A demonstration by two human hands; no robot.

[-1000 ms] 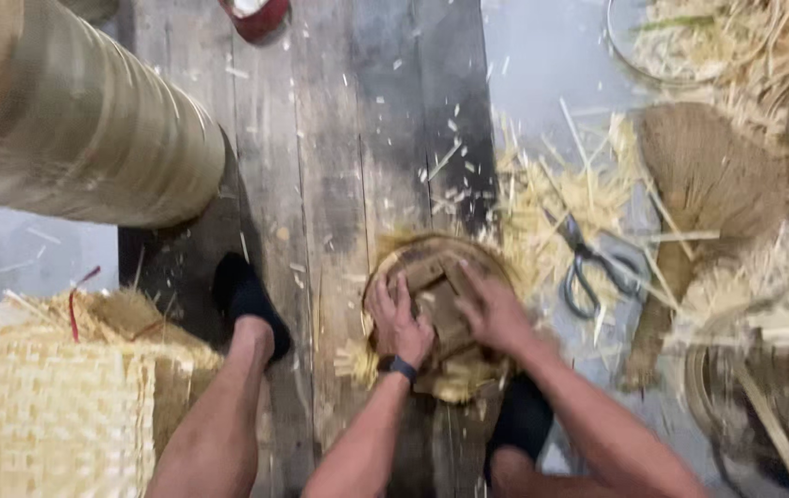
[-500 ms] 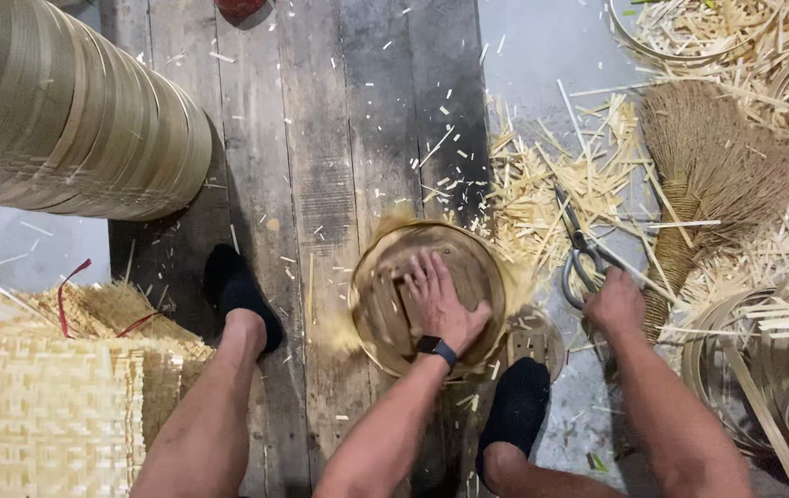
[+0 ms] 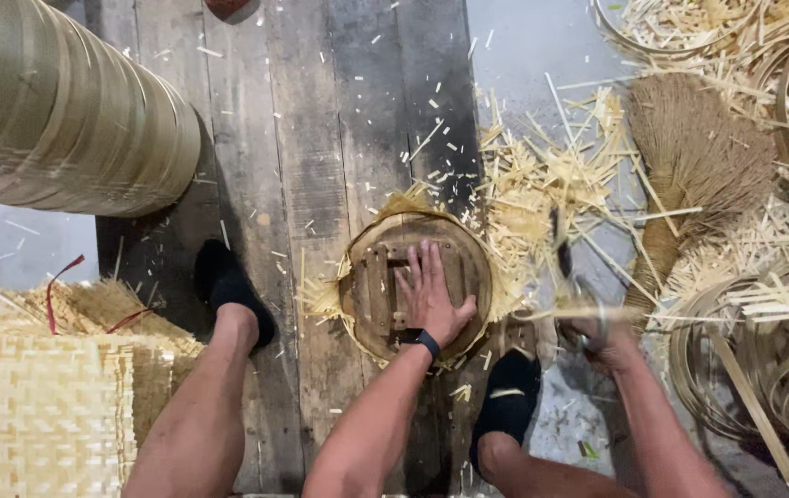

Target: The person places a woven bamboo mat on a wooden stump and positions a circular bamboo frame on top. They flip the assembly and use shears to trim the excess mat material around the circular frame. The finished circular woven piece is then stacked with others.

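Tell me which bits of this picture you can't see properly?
- Right hand, head view: motion blur smears it and the tool it grips, likely scissors.
- Woven mat under the round wooden form: covered, only its frayed edge shows.
- Left hand: its palm lies flat on the form, hidden.
- Red object: cut off by the top edge.
- Stack of bamboo hoops: cut by the left edge.

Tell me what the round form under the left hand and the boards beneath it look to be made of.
Round form: looks like bare brown wood, with slats and a block joined inside a thin ring; pale woven strips, probably bamboo, fray out around its edge. The left hand lies flat on it. Boards: weathered grey-brown wooden planks, unfinished, with visible grain, seams and pale splinters scattered over them.
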